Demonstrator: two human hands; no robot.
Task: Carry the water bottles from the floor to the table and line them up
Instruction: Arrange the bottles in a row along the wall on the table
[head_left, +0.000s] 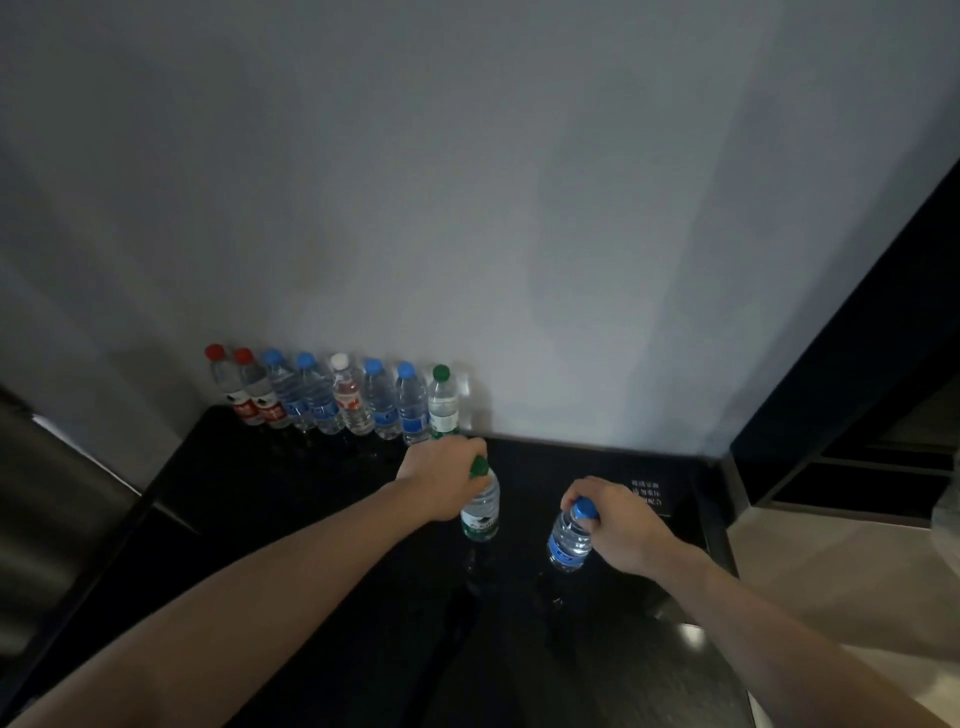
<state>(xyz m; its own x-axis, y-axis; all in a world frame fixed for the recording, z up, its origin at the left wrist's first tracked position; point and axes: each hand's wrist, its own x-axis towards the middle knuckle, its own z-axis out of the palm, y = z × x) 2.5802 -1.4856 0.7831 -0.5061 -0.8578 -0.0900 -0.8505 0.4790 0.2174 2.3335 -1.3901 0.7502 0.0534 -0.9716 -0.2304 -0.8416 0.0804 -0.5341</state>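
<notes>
Several water bottles stand in a row (337, 397) along the wall at the back of the black table (291, 519), with red, blue, white and green caps. My left hand (441, 480) grips a green-capped bottle (480, 512) by its neck, just in front of the row's right end. My right hand (618, 525) grips a blue-capped bottle (569, 543) by its top, further right and nearer to me. Both bottles are upright; I cannot tell whether they touch the tabletop.
A grey wall rises right behind the row. A small white-lettered sign (647, 493) lies on the table's right part. A dark cabinet (852, 395) stands to the right, with pale floor (831, 571) below it. A grey metal surface (47, 509) lies left.
</notes>
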